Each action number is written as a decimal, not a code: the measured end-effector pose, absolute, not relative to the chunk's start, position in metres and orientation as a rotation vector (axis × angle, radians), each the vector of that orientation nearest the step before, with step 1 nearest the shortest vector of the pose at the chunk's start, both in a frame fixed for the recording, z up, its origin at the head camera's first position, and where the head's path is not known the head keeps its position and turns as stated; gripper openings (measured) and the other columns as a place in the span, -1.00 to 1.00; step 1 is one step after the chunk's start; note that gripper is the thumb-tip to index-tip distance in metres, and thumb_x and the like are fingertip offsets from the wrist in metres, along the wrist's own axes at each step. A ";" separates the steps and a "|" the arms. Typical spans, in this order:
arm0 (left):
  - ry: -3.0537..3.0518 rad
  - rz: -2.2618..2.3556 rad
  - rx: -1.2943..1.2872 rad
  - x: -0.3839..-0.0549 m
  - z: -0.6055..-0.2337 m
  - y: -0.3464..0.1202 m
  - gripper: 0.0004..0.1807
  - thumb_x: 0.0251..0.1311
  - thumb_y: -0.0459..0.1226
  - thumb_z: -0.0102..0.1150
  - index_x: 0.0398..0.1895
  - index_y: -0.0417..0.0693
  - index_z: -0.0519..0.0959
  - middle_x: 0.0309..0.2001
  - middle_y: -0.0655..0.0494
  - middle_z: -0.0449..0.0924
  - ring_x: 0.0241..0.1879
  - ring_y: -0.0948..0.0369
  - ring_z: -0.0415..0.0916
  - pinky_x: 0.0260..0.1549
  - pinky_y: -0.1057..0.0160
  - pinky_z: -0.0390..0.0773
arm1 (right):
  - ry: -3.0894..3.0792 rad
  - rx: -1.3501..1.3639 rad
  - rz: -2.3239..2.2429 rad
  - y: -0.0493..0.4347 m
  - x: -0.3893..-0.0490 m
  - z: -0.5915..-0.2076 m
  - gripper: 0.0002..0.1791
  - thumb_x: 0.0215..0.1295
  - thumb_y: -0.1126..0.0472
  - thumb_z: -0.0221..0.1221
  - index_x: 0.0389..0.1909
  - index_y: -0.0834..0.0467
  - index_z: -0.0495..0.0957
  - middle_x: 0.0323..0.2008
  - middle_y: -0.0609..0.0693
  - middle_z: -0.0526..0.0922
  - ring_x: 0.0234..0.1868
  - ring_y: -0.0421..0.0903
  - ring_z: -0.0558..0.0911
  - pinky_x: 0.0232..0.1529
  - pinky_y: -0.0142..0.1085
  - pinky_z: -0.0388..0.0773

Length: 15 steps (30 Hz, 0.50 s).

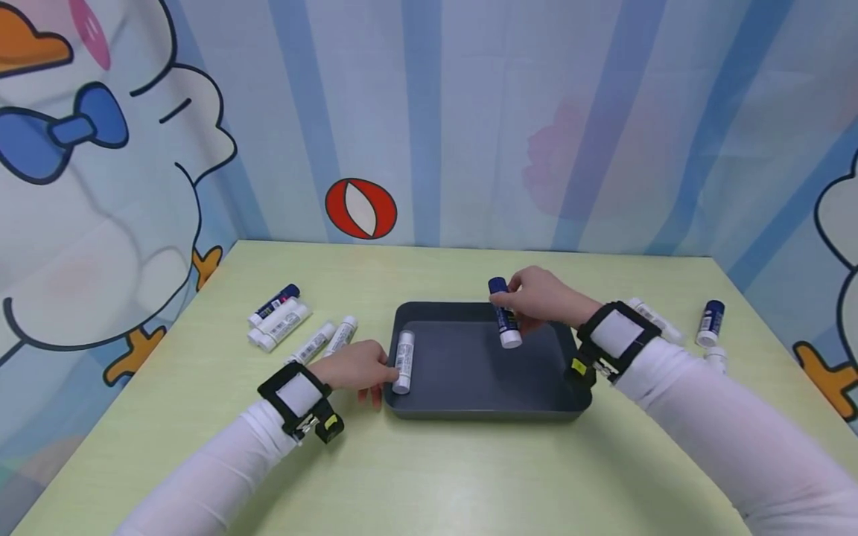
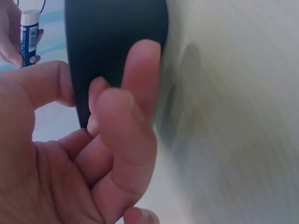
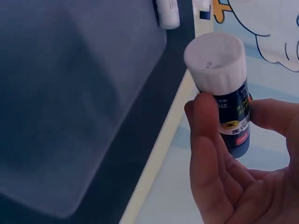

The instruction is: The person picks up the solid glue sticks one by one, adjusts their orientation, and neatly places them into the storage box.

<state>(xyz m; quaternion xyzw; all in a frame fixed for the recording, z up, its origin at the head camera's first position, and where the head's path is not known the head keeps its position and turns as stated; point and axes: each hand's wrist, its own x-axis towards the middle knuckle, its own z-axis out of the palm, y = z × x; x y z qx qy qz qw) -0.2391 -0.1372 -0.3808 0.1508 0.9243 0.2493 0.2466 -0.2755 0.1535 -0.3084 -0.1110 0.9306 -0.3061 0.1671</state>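
Note:
My right hand (image 1: 546, 296) pinches a dark blue glue stick (image 1: 506, 316) between thumb and fingers, over the back right part of a dark grey tray (image 1: 482, 372). The stick is tilted, its white end pointing down toward the tray; that white end is large in the right wrist view, beside the fingers (image 3: 205, 135). At the tray's left side, my left hand (image 1: 351, 366) grips the wall, thumb at the rim and curled fingers against the outside wall (image 2: 110, 42). A white glue stick (image 1: 404, 363) lies inside the tray along that left edge.
Left of the tray, two white glue sticks (image 1: 341, 335) lie near my left hand. Farther left is a small group with a dark blue stick (image 1: 275, 304) and white ones (image 1: 281, 325). On the right are a white stick (image 1: 660, 320), a blue one (image 1: 710, 323) and another white one (image 1: 716, 359).

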 end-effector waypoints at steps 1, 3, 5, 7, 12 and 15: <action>2.521 0.683 0.412 -0.239 -0.381 -0.137 -0.70 0.16 -0.15 0.01 -0.60 -0.18 0.45 -0.70 0.17 0.53 -0.72 0.16 0.45 -0.71 0.35 0.15 | 2.632 -0.317 -0.882 0.149 -0.276 -0.311 -0.55 0.26 -0.04 0.04 -0.16 0.32 0.41 -0.47 0.13 0.54 -0.54 -0.02 0.60 -0.48 -0.22 0.51; 2.520 0.686 0.415 -0.239 -0.380 -0.137 -0.69 0.16 -0.15 0.01 -0.61 -0.19 0.45 -0.70 0.16 0.53 -0.72 0.16 0.45 -0.71 0.35 0.16 | 2.609 -0.332 -0.887 0.140 -0.276 -0.316 -0.59 0.26 -0.03 0.04 -0.25 0.29 0.44 -0.51 0.12 0.55 -0.54 0.01 0.60 -0.47 -0.20 0.51; 2.523 0.686 0.422 -0.238 -0.379 -0.137 -0.69 0.16 -0.15 0.00 -0.61 -0.18 0.45 -0.71 0.16 0.53 -0.72 0.16 0.45 -0.71 0.35 0.17 | 2.587 -0.357 -0.892 0.130 -0.274 -0.322 -0.62 0.26 -0.03 0.04 -0.34 0.27 0.46 -0.55 0.10 0.56 -0.54 0.02 0.60 -0.47 -0.18 0.51; 2.523 0.691 0.430 -0.238 -0.379 -0.137 -0.70 0.16 -0.16 0.00 -0.61 -0.18 0.44 -0.70 0.16 0.53 -0.72 0.16 0.45 -0.70 0.35 0.18 | 2.564 -0.368 -0.901 0.121 -0.272 -0.328 -0.63 0.27 -0.02 0.04 -0.40 0.26 0.46 -0.56 0.08 0.56 -0.56 0.01 0.60 -0.47 -0.18 0.51; 2.519 0.703 0.442 -0.237 -0.379 -0.137 -0.71 0.16 -0.16 0.01 -0.61 -0.16 0.45 -0.70 0.15 0.53 -0.72 0.17 0.45 -0.70 0.35 0.21 | 2.527 -0.380 -0.895 0.102 -0.270 -0.342 -0.62 0.26 0.00 0.04 -0.51 0.26 0.48 -0.59 0.09 0.57 -0.61 -0.04 0.58 -0.53 -0.25 0.50; 2.518 0.704 0.440 -0.237 -0.379 -0.137 -0.71 0.16 -0.15 0.01 -0.60 -0.15 0.45 -0.70 0.15 0.53 -0.72 0.17 0.45 -0.69 0.34 0.21 | 2.522 -0.379 -0.885 0.095 -0.272 -0.348 -0.60 0.26 0.00 0.04 -0.56 0.26 0.50 -0.61 0.09 0.57 -0.62 -0.06 0.58 -0.54 -0.26 0.49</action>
